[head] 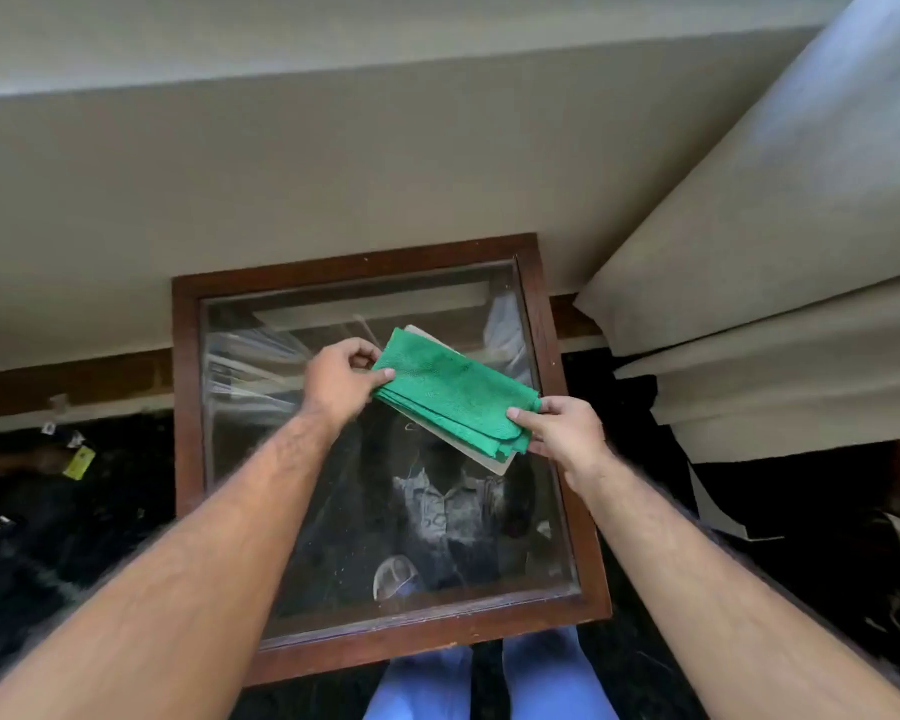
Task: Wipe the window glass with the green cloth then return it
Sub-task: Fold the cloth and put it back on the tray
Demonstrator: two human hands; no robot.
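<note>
Both hands hold the folded green cloth [455,394] above the window glass [333,511], which sits in a brown wooden frame [185,397] leaning against a beige wall [281,174]. The left hand [341,379] pinches the far left corner of the cloth between thumb and fingers, while the right hand [562,428] grips the near right end, thumb on top and fingers underneath. The cloth is folded into several layers, with a paler layer showing along its lower edge, and it is stretched between the two hands; whether it touches the pane cannot be told. The glass looks dusty and streaked and reflects the person. A beige curtain [775,226] hangs to the right of the frame, and blue-clad legs [541,678] show just below its near edge, over a dark floor [74,537].
</note>
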